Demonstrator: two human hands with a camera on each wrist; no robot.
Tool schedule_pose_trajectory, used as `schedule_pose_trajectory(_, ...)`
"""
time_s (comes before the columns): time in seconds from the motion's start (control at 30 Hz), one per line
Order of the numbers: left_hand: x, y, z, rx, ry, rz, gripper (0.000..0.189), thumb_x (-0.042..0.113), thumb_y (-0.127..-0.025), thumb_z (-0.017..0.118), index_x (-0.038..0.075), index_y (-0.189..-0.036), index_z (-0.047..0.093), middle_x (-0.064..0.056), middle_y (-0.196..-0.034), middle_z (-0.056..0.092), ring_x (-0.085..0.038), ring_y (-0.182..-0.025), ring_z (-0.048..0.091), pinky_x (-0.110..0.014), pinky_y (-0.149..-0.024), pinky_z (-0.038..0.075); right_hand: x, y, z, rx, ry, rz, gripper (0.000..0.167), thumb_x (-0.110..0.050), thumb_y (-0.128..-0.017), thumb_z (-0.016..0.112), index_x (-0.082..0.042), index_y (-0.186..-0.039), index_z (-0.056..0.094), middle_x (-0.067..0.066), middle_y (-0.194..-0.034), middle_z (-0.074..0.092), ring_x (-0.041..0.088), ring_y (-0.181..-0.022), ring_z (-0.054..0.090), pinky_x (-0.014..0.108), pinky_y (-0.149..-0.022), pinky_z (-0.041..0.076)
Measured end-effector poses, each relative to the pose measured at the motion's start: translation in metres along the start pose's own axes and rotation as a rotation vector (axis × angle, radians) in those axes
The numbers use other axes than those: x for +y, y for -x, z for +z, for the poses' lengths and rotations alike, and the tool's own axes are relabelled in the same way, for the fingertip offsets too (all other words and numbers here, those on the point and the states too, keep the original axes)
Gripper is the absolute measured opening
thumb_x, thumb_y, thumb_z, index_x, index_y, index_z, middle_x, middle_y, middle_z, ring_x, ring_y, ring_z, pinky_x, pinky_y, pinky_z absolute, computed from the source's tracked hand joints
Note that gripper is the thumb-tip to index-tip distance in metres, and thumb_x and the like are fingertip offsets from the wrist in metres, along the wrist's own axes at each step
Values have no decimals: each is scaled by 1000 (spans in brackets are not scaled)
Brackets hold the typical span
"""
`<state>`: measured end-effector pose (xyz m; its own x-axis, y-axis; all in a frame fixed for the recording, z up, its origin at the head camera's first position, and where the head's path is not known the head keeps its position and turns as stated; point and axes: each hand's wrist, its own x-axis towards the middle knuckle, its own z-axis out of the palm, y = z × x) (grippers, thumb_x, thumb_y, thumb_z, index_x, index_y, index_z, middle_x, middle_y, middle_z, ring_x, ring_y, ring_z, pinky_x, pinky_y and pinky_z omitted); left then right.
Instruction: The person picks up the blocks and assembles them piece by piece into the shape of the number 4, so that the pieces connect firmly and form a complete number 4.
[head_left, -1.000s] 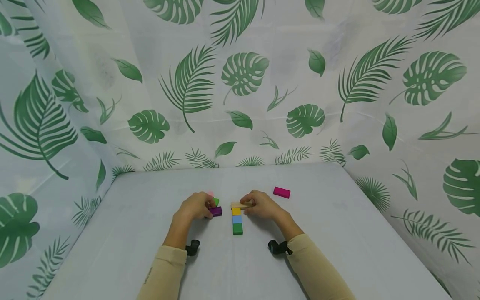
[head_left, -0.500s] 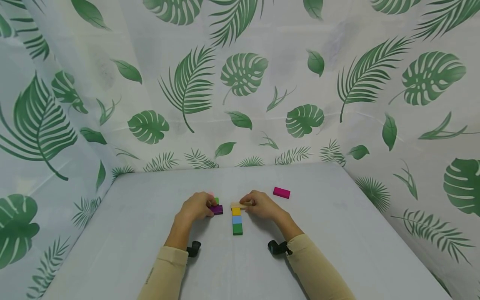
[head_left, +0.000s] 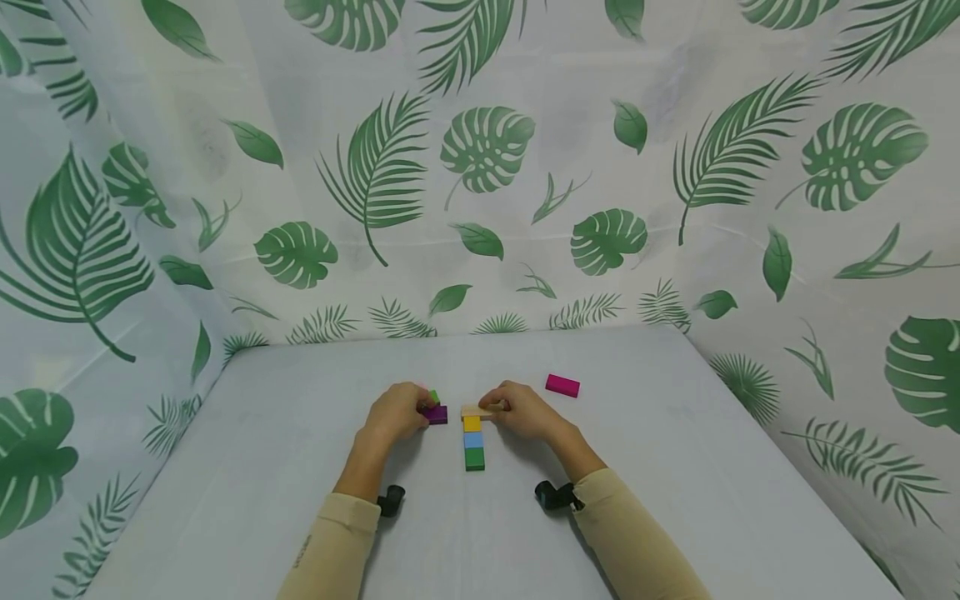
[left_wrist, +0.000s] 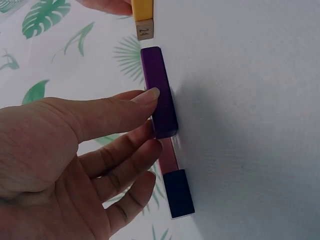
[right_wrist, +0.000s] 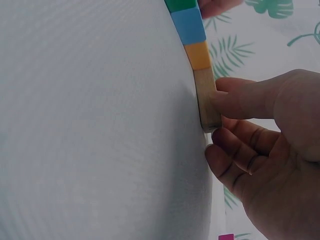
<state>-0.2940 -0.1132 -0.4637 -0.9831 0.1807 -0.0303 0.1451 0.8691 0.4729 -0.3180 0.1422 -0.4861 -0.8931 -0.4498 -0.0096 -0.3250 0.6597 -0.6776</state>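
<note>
My left hand [head_left: 396,412] pinches a purple block [left_wrist: 159,95] between thumb and fingers, left of a row of blocks. My right hand [head_left: 519,409] grips a plain wooden block [right_wrist: 206,97] lying crosswise at the far end of that row. Toward me from it run a yellow block [head_left: 472,424], a light blue block [head_left: 473,440] and a green block [head_left: 474,459]. A bright green block [head_left: 433,397] shows behind the purple one, mostly hidden by my left fingers. A small gap separates the purple block from the wooden one.
A magenta block [head_left: 562,385] lies at the back right of the white table [head_left: 480,550]. In the left wrist view, a dark blue block [left_wrist: 178,193] and a reddish block [left_wrist: 169,156] sit beyond my left fingers. Leaf-printed cloth [head_left: 487,267] hangs behind the table.
My left hand has shifted the purple block slightly away from me and a little right, covering more of the bright green block. The right hand stays on the wooden block.
</note>
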Motion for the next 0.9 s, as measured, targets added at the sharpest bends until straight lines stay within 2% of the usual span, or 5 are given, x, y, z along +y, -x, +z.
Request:
schedule_pose_trajectory(0.37, 1, -4, 6, 41, -5, 25, 26, 2, -87, 80, 8, -112, 80, -7, -116, 76, -27, -114, 67, -48, -103, 53, 0, 0, 0, 6, 29, -61, 24, -4, -99, 67, -11, -118, 78, 2, -109, 70, 17, -95, 57, 35, -85, 52)
schedule_pose_trajectory(0.9, 3, -6, 10, 66, -27, 33, 27, 2, -89, 79, 9, -115, 80, -8, -116, 75, -25, -110, 67, -45, -101, 55, 1, 0, 0, 11, 29, -53, 24, -4, -99, 67, -14, -118, 79, 0, -109, 69, 17, -94, 56, 34, -84, 51)
